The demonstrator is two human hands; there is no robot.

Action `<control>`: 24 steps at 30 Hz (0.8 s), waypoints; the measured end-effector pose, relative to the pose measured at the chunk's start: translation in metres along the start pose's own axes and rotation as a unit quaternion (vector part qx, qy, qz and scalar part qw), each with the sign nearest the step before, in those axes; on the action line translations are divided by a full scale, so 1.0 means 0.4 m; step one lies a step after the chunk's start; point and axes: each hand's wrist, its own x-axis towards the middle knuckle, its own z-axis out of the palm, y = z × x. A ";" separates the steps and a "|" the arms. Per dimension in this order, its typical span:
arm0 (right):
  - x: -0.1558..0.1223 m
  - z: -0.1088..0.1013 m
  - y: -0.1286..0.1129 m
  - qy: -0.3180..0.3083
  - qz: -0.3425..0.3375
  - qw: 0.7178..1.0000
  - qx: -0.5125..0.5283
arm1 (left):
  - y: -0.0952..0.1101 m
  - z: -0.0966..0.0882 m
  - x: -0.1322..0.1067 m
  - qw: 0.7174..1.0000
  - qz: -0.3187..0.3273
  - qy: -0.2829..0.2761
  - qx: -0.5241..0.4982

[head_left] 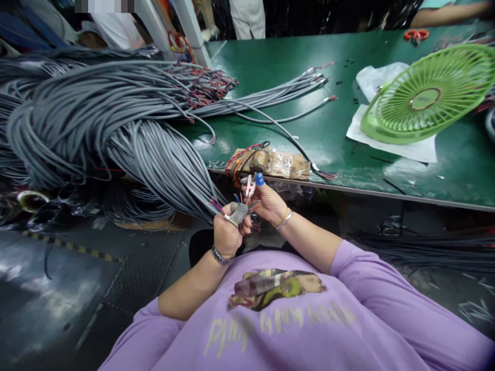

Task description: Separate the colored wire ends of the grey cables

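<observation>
My left hand (pixel 226 234) is closed around the end of a grey cable (pixel 238 214), its thumb wrapped in grey tape. Thin coloured wires (pixel 216 206) stick out of that cable end. My right hand (pixel 266 203) is closed on a small pink-handled snipping tool (pixel 249 186), with a blue cap on one fingertip, held right at the cable end. Both hands sit just below the front edge of the green table (pixel 294 93). A big bundle of grey cables (pixel 116 123) hangs off the table toward my left hand.
A green fan grille (pixel 429 95) lies on white paper at the right. Loose grey cables with stripped red ends (pixel 278 93) cross the table's middle. A taped wooden block (pixel 270 164) sits at the table edge. Orange scissors (pixel 416 35) lie far right. Other people stand behind.
</observation>
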 end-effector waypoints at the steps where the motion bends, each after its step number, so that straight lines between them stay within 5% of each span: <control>1: -0.001 0.001 0.000 0.001 -0.001 1.000 0.000 | 0.001 0.000 0.000 1.000 -0.002 -0.001 0.000; 12: -0.002 0.001 0.004 0.002 -0.013 1.000 -0.012 | -0.008 -0.002 0.009 1.000 -0.013 -0.001 0.008; 19: -0.023 -0.018 -0.024 -0.083 0.053 0.995 -0.018 | -0.006 -0.006 -0.008 1.000 0.025 -0.010 0.003; 24: -0.029 -0.029 -0.033 -0.069 -0.011 0.997 -0.037 | -0.014 -0.013 -0.014 0.997 0.070 0.016 0.021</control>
